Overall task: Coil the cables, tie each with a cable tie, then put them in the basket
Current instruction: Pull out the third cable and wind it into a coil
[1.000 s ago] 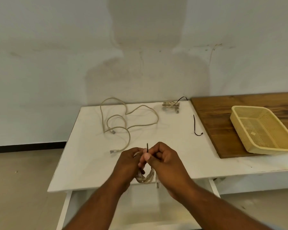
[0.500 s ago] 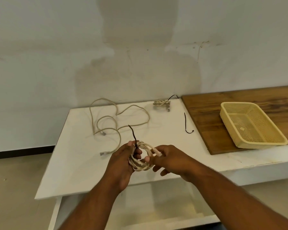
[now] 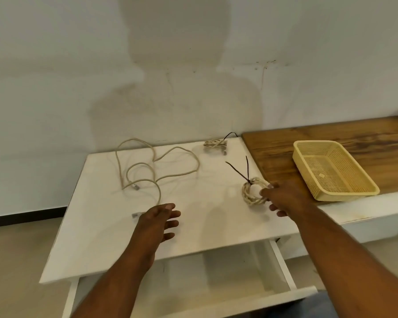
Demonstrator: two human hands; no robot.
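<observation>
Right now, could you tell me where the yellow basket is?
Head view: the basket sits at right on the wooden board, just past the right hand gripping a tied coil.

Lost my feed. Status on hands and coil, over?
Left hand open, empty. Right hand grips tied coil. Nothing between coil and basket. One cable lies uncoiled.

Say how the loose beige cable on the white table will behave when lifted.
Probably floppy: the loose beige cable lies in slack curves, so it would likely dangle. Likely light, being thin. Its plug end may snag.
</observation>
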